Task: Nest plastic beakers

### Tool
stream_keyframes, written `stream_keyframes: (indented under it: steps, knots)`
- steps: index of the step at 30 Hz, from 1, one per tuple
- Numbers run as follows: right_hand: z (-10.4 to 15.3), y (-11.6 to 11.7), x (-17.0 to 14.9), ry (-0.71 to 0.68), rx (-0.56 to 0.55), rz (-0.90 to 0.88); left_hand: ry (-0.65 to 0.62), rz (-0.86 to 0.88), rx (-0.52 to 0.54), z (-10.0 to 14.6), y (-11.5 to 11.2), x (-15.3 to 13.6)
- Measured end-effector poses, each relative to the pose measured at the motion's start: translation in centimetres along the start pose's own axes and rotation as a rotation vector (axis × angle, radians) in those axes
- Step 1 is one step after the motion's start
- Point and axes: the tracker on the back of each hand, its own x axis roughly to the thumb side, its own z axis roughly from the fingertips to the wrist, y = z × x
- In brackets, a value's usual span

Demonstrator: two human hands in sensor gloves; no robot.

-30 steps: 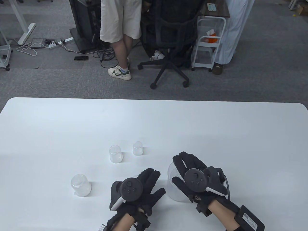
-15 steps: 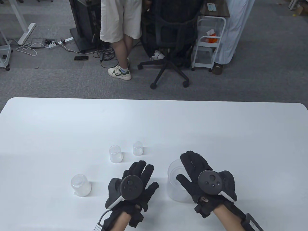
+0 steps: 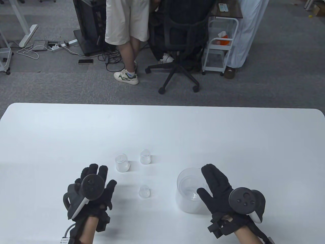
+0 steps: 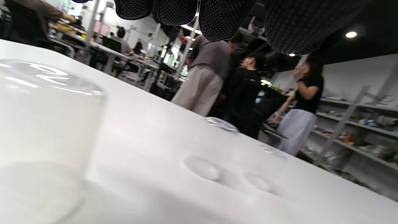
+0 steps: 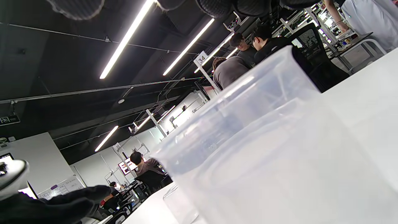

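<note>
Left hand [image 3: 92,189] palm-down, fingers spread, over a middling beaker [image 4: 40,137] at near left, no grip visible. Right hand [image 3: 223,193] flat and spread too, fingers [image 3: 212,175] across the rim of the big upright beaker [image 3: 186,188] at near right, gripping nothing. Between them, one tiny beaker [image 3: 144,191] on the white surface [image 3: 162,132]; farther off, two small beakers [image 3: 121,162] side by side.

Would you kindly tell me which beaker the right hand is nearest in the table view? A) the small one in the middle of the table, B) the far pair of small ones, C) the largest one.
C: the right hand reaches over the rim of the largest beaker, well apart from the small ones.
</note>
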Motion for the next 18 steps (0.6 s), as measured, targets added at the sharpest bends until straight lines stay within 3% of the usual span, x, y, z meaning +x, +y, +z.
stream_keyframes:
  steps: [8,18]
  knots:
    - [0.7,0.2,-0.7,0.009,0.004,-0.013,0.177,-0.055,-0.067,-0.8,-2.4,-4.6]
    - [0.8,0.3,-0.8,0.013,0.005,0.002,0.160,-0.079,-0.063,-0.8,-4.4,-5.5]
